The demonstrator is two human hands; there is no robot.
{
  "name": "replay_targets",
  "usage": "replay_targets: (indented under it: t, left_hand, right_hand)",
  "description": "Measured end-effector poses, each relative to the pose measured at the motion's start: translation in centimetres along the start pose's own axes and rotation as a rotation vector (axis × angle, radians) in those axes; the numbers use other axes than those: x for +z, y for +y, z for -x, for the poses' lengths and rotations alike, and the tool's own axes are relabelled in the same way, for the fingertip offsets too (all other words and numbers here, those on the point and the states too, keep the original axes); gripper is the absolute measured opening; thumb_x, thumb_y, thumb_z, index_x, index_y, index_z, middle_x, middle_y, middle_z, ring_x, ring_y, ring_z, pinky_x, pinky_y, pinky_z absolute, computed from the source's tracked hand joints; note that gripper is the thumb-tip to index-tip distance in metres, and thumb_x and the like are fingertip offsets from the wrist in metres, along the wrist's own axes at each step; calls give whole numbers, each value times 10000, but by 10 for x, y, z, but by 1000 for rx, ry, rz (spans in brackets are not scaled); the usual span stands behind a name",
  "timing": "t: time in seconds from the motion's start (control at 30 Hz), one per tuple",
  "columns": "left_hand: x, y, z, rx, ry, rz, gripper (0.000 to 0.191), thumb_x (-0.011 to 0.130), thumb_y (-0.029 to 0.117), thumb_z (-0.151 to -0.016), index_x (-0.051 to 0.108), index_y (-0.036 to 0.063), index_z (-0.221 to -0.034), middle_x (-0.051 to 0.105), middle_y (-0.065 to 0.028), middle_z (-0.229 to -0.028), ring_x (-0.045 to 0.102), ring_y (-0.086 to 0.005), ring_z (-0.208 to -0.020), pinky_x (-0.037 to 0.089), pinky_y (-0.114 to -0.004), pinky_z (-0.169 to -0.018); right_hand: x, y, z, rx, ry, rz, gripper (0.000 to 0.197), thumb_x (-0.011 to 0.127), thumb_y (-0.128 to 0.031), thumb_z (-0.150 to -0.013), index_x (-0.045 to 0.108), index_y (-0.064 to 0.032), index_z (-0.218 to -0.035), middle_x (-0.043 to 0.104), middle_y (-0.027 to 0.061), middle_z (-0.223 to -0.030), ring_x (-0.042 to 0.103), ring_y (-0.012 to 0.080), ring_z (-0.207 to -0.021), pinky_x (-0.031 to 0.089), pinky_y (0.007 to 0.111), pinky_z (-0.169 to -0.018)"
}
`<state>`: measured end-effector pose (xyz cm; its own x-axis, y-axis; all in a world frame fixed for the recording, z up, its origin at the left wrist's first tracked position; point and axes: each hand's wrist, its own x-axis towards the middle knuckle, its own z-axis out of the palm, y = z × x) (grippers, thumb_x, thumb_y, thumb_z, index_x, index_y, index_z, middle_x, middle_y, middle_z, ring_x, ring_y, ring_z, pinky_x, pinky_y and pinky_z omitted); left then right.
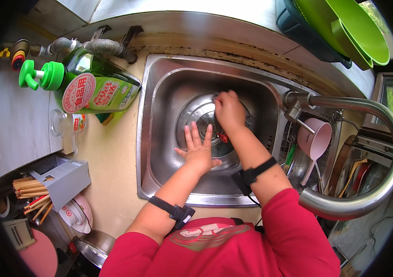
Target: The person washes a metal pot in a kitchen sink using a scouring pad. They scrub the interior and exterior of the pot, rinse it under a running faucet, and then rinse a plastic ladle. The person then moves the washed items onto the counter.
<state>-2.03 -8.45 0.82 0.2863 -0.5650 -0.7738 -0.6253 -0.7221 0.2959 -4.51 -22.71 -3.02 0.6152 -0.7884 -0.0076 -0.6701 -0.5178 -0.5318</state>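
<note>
In the sink's basin (162, 138) lies a round stainless-steel piece (184, 114), ringed like a lid or dish; my arms hide parts of it. My left hand (195, 149) is spread over its near left side, fingers apart and grasping nothing. My right hand (230, 109) is curled into a fist above its far right side, slightly blurred. At its fingertips shows a small dark thing (215, 97), too hidden to name. Between the hands sits a small red item (222, 137). A dark, mesh-like patch (249, 122) shows right of my right wrist.
Left of the sink stand a green pump bottle of dish soap (96, 86), a glass jar (58, 123) and a grey chopstick holder (68, 180). A curved steel faucet (386, 117) arches on the right, above a pink pan (312, 138). Green plastic baskets (359, 31) sit at the upper right.
</note>
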Motion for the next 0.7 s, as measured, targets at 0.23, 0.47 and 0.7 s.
replay_targets:
  t: [0.23,0.47,0.7]
  left_hand:
    - [1,-5,5,-28,-4,-25,1249,762,529,-642,-137,232,-1458,-262,-228,-1465,-247,-405,-1352,179,-751,-937]
    - [-1,3,2,10,14,-62,1245,758,536,-643,-135,236,-1458,-263,-230,-1464,-243,-404,-1354,192,-750,-933]
    - [4,-9,4,-25,8,-31,1246,763,531,-638,-130,245,-1459,-262,-230,-1464,-241,-402,-1356,180,-754,-931]
  right_hand:
    - [-34,42,73,242,142,75,72,580,-124,-811,562,-55,-799,555,152,-885,581,382,-783,488,460,-664]
    - [-14,18,0,9,84,9,72,585,-133,-797,585,-60,-798,563,156,-899,583,381,-802,486,468,-680]
    - [-39,46,71,244,73,53,74,583,-127,-789,590,-53,-792,555,162,-862,582,381,-795,479,455,-680]
